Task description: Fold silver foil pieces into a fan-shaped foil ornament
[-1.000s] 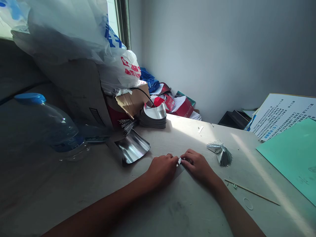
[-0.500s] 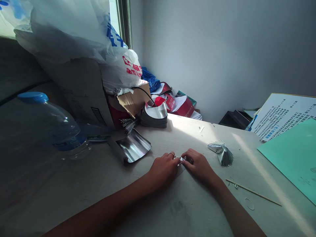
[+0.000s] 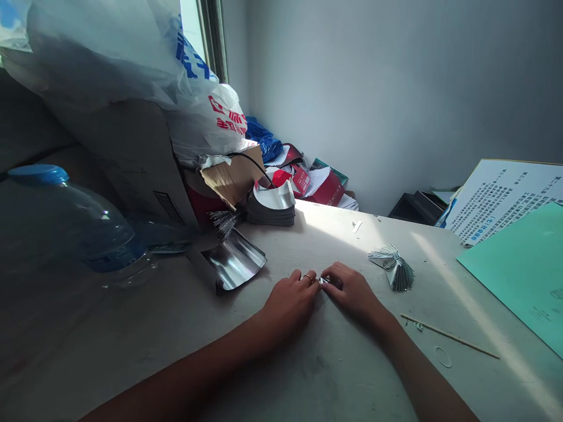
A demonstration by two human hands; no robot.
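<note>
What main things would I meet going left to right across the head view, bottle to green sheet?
Clear plastic bottle, curved shiny metal, left hand, small silvery piece, right hand, tied silvery bundle, green sheet.

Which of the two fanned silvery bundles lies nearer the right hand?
The right bundle, lying between the right hand and the green sheet; the left bundle sits farther off, beside the curved stack.

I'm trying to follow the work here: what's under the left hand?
Just past the left hand, a small shiny piece shows in the gap toward the right hand. Anything directly beneath the left hand is covered, so the piece's full shape can't be seen.
</note>
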